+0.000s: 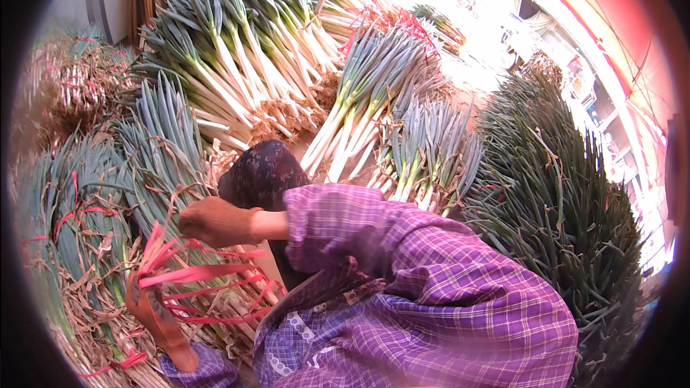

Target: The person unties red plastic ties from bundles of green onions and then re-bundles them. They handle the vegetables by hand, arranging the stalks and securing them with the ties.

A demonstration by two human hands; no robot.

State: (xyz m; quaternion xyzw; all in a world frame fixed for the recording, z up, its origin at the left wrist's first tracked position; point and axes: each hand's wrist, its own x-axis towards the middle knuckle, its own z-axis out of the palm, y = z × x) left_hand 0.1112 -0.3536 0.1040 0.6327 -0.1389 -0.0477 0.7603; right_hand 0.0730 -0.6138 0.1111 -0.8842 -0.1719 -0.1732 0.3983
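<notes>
My left hand (153,310), in a brown knit glove, grips a bunch of red plastic strips (197,275) at the lower left. The loose ends fan out to the right, towards my body. Above them is my right hand (218,222), also gloved, with its fingers curled and its back towards me. Red strips pass just under it; its fingertips are hidden, so I cannot tell what they hold. Beneath both hands lie long green onions (91,258) with dry outer leaves, some tied with red strips. My knee, in dark patterned cloth (264,172), is just beyond the right hand.
Trimmed green onions with white stalks (237,70) are heaped ahead, roots towards me. Beside them lie a loose bundle (358,102) and a smaller pile (431,151). A tall dark-green onion stack (550,215) stands at the right. More bundles (75,75) sit far left, under a red canopy (620,5) at upper right.
</notes>
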